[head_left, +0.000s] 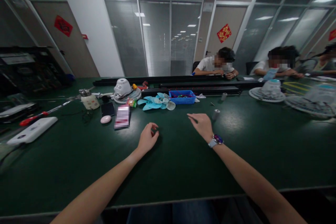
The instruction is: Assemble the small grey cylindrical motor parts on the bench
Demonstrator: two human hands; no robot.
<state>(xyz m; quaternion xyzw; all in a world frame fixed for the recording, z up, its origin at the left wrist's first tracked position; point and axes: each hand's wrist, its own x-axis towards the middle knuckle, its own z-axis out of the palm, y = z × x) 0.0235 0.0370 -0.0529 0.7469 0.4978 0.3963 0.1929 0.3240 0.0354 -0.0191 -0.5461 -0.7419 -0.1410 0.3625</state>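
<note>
My left hand [148, 138] hovers over the green table, its fingers loosely curved and thumb apart, with nothing visible in it. Facing it, my right hand [202, 124] has its fingers stretched forward and the thumb apart; nothing shows in its grasp. Just beyond the right hand stands a small silver metal cylinder [216, 114]. A second cylinder [224, 96] and a thin small part [212, 104] lie farther off. Light-blue fan blades [153, 102] and a blue tray [195, 98] of small parts are ahead of both hands. A phone with a lit screen [122, 117] lies left of my left hand.
At left are a pink oval object [105, 119], a dark phone [107, 109], a pale jar [90, 101] and a white device [34, 131]. White fan housings [123, 87] stand at both sides. Black bars [196, 90] cross the far side, where several people [210, 65] sit.
</note>
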